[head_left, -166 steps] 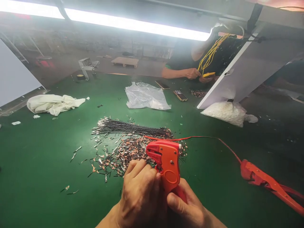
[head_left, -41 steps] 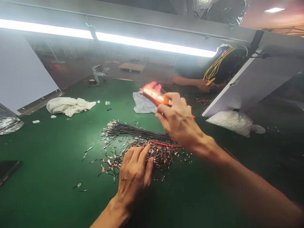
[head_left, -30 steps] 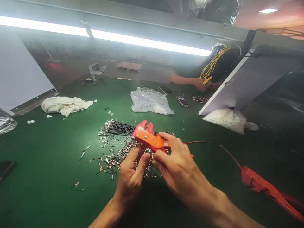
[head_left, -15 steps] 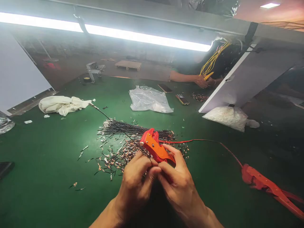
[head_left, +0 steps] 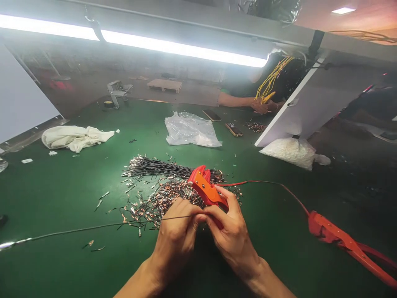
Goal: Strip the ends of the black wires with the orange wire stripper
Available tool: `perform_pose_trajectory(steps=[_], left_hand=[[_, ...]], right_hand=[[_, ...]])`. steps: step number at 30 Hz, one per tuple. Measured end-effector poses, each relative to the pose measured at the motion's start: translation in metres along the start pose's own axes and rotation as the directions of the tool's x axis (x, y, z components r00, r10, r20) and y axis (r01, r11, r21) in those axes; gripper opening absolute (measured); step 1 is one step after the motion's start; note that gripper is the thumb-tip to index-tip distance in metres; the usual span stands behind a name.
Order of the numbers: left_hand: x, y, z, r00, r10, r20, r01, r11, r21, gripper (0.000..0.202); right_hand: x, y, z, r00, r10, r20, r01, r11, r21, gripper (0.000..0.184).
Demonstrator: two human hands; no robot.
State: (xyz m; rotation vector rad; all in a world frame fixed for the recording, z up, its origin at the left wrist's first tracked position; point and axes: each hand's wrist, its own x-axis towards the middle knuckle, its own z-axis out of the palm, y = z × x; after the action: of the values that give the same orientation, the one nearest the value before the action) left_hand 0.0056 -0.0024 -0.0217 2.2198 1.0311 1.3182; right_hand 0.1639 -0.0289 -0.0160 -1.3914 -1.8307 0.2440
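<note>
My left hand (head_left: 176, 231) is closed, its thumb and forefinger pinching a thin black wire (head_left: 83, 229) that stretches far left to a silver tip. My right hand (head_left: 232, 229) is wrapped around an orange-red wire stripper (head_left: 206, 190), whose jaws point up and away from me. Its thumb and forefinger meet those of my left hand; the wire's end between them is hidden. Just beyond the hands lies a heap of short wire scraps (head_left: 169, 196) with copper and silver bits. Behind that heap is a bundle of black wires (head_left: 158, 167) with silver ends.
A second orange-red tool (head_left: 341, 238) lies at right, with a thin red cord (head_left: 257, 182) leading toward the held stripper. A clear plastic bag (head_left: 192, 130), a white cloth (head_left: 76, 137), phones (head_left: 233, 129) and a filled bag (head_left: 290, 152) lie farther back. Across the table, a person's hands (head_left: 263, 106) hold yellow wires.
The black wire has swung from pointing up and away over the bundle to stretching low across the table to the left. Both hands stay together, and the view has shifted slightly.
</note>
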Motion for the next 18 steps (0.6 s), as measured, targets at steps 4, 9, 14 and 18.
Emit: perform_pose_trajectory(steps=[4,9,14,18], left_hand=[[-0.0001,0.0000,0.0021,0.997,-0.019,-0.073,0.017,0.999,-0.035,0.016],[0.0067,-0.0035,-0.0044,0.960,-0.245,-0.136,0.234,0.968,-0.088,0.025],[0.0057,-0.0041,-0.0007,0.941,-0.327,-0.083,0.322,0.944,-0.074,0.028],[0.0012,-0.0039,0.0041,0.963,-0.267,-0.040,0.265,0.963,-0.054,0.020]], right_hand=[[-0.0005,-0.0013,-0.0001,0.999,-0.032,-0.016,0.031,0.999,-0.024,0.016],[-0.0029,0.0015,0.0020,0.998,-0.055,-0.003,0.055,0.996,-0.068,0.013],[-0.0040,-0.0001,0.0036,0.999,-0.051,0.002,0.051,0.995,-0.080,0.016],[-0.0043,-0.0028,0.0031,0.999,-0.043,-0.011,0.042,0.997,-0.071,0.019]])
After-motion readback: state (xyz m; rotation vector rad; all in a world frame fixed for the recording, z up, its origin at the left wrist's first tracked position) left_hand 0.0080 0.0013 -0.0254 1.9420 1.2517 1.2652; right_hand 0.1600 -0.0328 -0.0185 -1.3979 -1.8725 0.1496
